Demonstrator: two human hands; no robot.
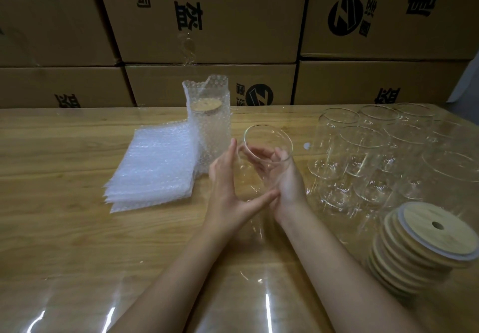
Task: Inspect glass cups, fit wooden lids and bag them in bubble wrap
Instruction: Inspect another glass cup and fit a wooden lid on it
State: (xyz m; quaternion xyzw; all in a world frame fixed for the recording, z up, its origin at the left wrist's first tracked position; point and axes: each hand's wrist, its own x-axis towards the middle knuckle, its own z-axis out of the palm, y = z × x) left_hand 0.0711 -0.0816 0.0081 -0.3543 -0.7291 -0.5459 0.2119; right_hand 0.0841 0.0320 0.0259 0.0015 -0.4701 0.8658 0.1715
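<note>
Your left hand point(225, 186) presses straight fingers along the glass cup point(264, 148); your right hand point(283, 177) curls its fingers round the other side. It tilts between them, rim past your fingertips.

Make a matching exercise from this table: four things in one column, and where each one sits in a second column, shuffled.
1. bagged cup
2. lids
3. bubble bags
4. loose cups

A. clustered, far right
B. stacked, near right
C. standing upright, centre
D. flat pile, left

Pairs: 1-C, 2-B, 3-D, 4-A
</note>
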